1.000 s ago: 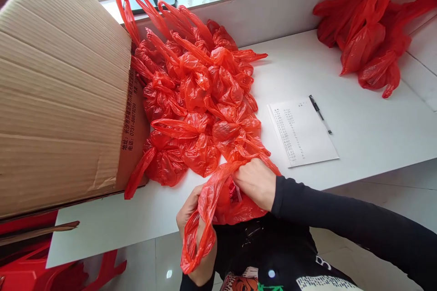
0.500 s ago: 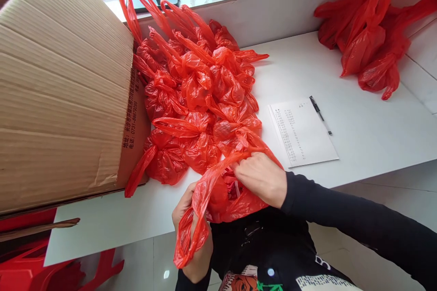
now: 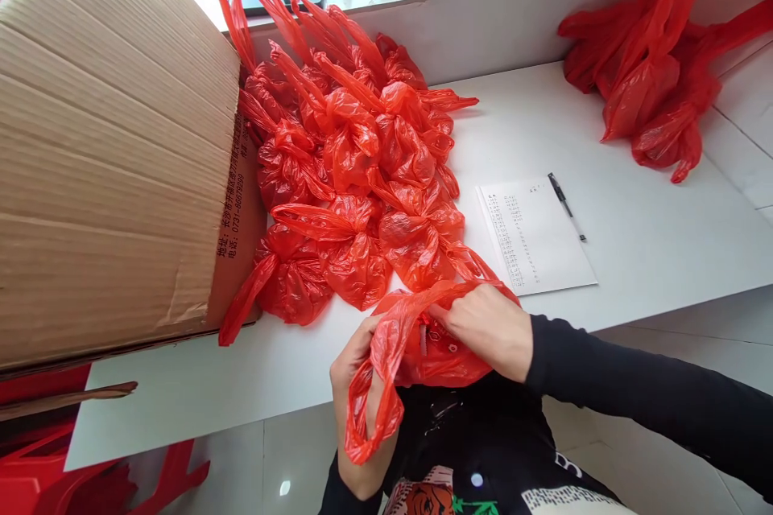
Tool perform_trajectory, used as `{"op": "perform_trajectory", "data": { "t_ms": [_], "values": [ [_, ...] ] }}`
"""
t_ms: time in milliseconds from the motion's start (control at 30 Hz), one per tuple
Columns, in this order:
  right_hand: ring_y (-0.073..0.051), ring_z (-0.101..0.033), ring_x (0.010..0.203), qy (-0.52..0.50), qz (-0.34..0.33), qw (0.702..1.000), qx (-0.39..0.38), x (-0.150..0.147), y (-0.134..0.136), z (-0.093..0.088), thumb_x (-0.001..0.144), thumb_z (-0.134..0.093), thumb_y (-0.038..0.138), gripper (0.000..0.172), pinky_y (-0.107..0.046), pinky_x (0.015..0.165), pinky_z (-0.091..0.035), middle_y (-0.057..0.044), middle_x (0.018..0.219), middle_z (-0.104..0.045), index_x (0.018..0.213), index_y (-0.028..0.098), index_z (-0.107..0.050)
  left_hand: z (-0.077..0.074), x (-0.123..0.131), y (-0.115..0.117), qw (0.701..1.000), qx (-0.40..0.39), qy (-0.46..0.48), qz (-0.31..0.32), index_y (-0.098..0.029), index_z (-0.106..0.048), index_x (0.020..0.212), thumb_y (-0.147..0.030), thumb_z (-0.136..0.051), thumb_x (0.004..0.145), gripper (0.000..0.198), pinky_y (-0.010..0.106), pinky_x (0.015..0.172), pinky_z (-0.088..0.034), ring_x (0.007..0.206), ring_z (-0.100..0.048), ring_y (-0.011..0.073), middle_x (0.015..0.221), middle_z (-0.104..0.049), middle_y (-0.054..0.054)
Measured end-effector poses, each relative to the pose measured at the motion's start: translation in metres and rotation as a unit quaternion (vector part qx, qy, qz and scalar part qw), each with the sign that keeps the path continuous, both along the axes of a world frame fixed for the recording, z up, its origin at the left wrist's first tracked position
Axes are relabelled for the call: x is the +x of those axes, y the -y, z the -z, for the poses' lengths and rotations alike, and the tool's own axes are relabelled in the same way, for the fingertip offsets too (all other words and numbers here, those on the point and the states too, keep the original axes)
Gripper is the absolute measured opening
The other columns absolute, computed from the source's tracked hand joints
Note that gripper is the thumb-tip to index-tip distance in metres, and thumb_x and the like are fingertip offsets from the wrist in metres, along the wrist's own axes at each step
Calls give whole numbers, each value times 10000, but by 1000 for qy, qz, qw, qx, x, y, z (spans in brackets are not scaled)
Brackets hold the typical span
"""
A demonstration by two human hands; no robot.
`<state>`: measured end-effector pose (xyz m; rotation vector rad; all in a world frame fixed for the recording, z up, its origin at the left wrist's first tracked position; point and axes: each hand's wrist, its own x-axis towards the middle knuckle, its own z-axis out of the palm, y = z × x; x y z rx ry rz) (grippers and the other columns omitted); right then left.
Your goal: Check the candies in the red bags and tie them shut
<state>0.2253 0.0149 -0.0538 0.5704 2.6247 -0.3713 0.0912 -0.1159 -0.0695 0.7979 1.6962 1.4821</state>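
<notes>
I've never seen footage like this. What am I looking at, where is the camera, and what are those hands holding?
There is no machine here: a person wears one camera on the head, looking forward and down, so you see their own two bare hands. The left hand and right hand each have a grip on a handle of a red thin plastic carrier bag at the near edge of the white table. Behind it lies a pile of knotted red plastic bags, beside a large brown cardboard box. To the right lie a printed white paper sheet and a black pen, with more loose red bags in the far corner.
</notes>
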Motion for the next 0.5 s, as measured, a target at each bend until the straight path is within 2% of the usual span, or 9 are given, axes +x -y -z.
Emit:
{"op": "perform_trajectory", "data": {
  "t_ms": [100, 200, 333, 500],
  "values": [
    [-240, -707, 687, 5, -12, 1000, 1, -1, -3, 6, 909, -567, 63, 189, -322, 547, -341, -92, 776, -734, 1079, 137, -602, -3, -1, -1, 1000, -4, -12, 13, -269, -740, 1049, -416, -642, 901, 230, 213, 697, -522, 815, -674, 165, 941, -737, 15],
    [-236, -705, 652, -14, -24, 1000, 12, 4, -6, 4, 858, -582, 20, 231, -325, 508, -272, -65, 723, -718, 1056, 139, -603, -1, -3, 1, 1000, -3, -9, 18, -275, -724, 1072, -404, -637, 904, 228, 221, 726, -534, 863, -681, 180, 972, -735, 16],
    [-231, -687, 636, -45, -1, 997, 58, 12, -9, -7, 805, -555, -32, 292, -337, 511, -241, -34, 710, -687, 1024, 158, -595, 3, -5, 2, 1000, 2, 24, 0, -272, -722, 1047, -448, -619, 910, 245, 258, 804, -548, 942, -678, 208, 1009, -732, 23],
    [-213, -645, 576, -40, 16, 995, 91, 17, -1, -25, 785, -508, -74, 315, -339, 515, -261, -9, 653, -624, 940, 190, -582, 2, -4, -1, 1000, 2, 28, 5, -258, -730, 1021, -456, -634, 898, 252, 292, 840, -560, 924, -680, 214, 985, -734, 25]
  ]
}}
